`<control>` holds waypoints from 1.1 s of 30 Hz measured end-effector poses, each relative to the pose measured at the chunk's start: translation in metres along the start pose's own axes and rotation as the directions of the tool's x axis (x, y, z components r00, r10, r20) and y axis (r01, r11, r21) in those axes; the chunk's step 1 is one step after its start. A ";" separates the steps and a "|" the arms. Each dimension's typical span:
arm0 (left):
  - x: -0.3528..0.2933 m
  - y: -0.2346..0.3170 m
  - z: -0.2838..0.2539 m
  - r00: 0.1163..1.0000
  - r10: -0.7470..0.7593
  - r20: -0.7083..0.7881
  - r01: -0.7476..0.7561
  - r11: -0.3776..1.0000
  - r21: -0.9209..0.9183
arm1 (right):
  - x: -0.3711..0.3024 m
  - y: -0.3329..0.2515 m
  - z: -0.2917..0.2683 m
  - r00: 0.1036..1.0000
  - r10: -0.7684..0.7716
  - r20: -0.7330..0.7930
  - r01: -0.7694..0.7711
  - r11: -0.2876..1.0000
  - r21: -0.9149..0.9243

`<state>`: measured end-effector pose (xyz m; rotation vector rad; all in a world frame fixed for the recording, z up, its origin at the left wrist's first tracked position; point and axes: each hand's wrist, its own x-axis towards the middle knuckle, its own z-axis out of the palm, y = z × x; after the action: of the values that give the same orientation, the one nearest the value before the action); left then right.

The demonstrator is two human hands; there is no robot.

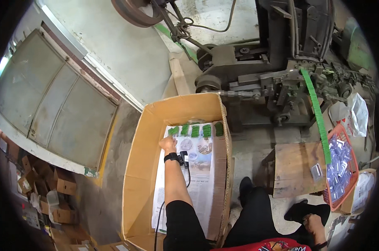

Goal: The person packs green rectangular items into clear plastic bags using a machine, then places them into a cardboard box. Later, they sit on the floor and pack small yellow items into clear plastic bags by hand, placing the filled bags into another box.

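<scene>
My left hand (168, 144) reaches into a large cardboard box (134, 180), its fingers curled at the lower edge of a small bundle of green strips (173, 131). This bundle is the leftmost and sits slightly tilted. Beside it, several similar green bundles (195, 131) lie in a row along the far end, mostly on printed newspaper (193, 180). A black band with a small device (183, 159) and cable is on my left wrist. My right hand (313, 224) rests low on the right by my dark-clothed leg, fingers curled; what they hold, if anything, is hidden.
A dark machine (277, 88) stands ahead. From it a long green strip (316, 106) slopes down past a wooden stool (298, 169) to an orange basket (355, 178) of clear plastic pieces (339, 165). Cardboard boxes (64, 182) are piled at lower left, near a grey metal door (55, 96).
</scene>
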<state>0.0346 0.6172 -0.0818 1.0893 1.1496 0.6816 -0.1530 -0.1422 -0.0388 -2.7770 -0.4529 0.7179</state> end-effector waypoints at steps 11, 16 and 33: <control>-0.012 0.006 -0.014 0.959 0.083 0.270 -0.101 0.993 0.054 | -0.003 0.011 0.028 0.999 0.033 -0.030 -0.033 0.999 0.010; -0.024 -0.003 0.002 0.989 0.014 0.149 -0.017 1.000 0.024 | -0.011 0.008 0.034 0.995 0.085 0.060 -0.084 0.996 -0.013; -0.002 -0.007 -0.008 0.996 0.008 0.089 0.001 0.996 -0.095 | 0.007 -0.004 0.022 0.989 0.092 0.119 -0.093 0.996 -0.003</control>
<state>0.0261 0.6155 -0.0877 1.0319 1.0289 0.6767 -0.1590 -0.1331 -0.0590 -2.7787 -0.3464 0.9081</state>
